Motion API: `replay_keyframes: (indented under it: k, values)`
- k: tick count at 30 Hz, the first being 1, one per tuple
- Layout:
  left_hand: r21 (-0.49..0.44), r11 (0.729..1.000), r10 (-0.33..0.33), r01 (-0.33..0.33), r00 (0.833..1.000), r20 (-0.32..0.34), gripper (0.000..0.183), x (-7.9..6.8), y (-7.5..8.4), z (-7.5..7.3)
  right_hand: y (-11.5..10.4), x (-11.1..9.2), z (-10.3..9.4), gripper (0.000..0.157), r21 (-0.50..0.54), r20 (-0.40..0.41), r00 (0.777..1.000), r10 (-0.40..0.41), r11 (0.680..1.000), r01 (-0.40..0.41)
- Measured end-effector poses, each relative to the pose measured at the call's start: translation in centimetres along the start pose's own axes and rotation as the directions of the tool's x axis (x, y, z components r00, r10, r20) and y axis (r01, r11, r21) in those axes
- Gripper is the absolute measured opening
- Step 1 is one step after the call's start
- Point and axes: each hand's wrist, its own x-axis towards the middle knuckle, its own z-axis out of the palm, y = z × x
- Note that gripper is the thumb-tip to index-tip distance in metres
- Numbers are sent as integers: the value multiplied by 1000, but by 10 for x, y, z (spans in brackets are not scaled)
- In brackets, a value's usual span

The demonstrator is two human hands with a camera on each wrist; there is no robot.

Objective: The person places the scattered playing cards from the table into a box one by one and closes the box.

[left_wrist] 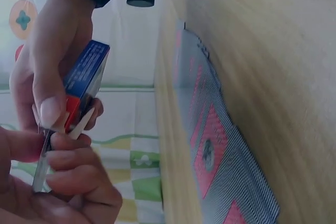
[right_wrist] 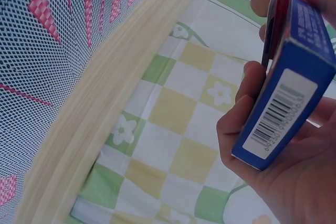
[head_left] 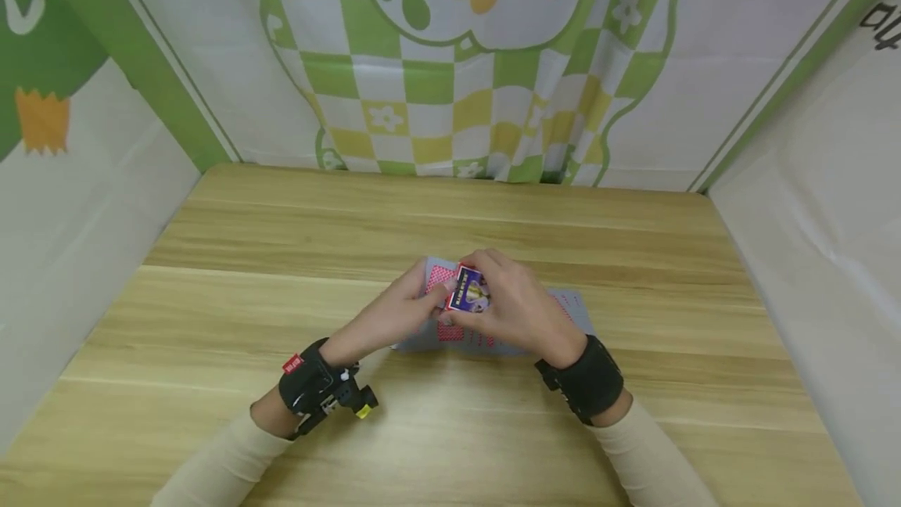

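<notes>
A small blue and red card box (head_left: 470, 292) is held up between both hands, over a grey mesh pouch (head_left: 417, 339) with pink patterns. My right hand (head_left: 521, 305) grips it around the sides, and its barcode end faces the right wrist camera. My left hand (head_left: 394, 315) pinches the other end with thumb and fingers. There a white flap (left_wrist: 83, 123) sticks out from the box in the left wrist view, beside a thin glossy piece (left_wrist: 41, 169) among the left fingers. The box's contents are hidden.
The pouch lies flat on the wooden table (head_left: 317, 225) beneath the hands. A checked green and yellow curtain (head_left: 450, 100) hangs along the table's back edge, and white panels (head_left: 809, 178) stand on both sides. Each wrist wears a black strap (head_left: 594, 378).
</notes>
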Motion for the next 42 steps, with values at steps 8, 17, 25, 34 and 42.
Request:
replay_keyframes:
  k: [8,17,25,34,42]
  values:
    - [66,998,-2,8,995,-99,19,-3,6,-28,3,1,-6,69,-1,-4,999,36,999,-36]
    - [16,999,44,-44,998,-33,13,1,-3,-15,0,-1,-3,69,18,-2,999,-35,999,35]
    - [80,995,58,-54,997,-46,21,2,-4,-16,1,0,-2,67,34,-9,999,-36,999,37]
    - [750,662,5,-2,1000,-2,59,-2,-20,-33,4,0,-5,65,19,-7,1000,5,1000,-5]
    - [871,492,-40,4,999,18,68,-1,-31,-33,4,1,-8,65,13,2,1000,19,1000,-19]
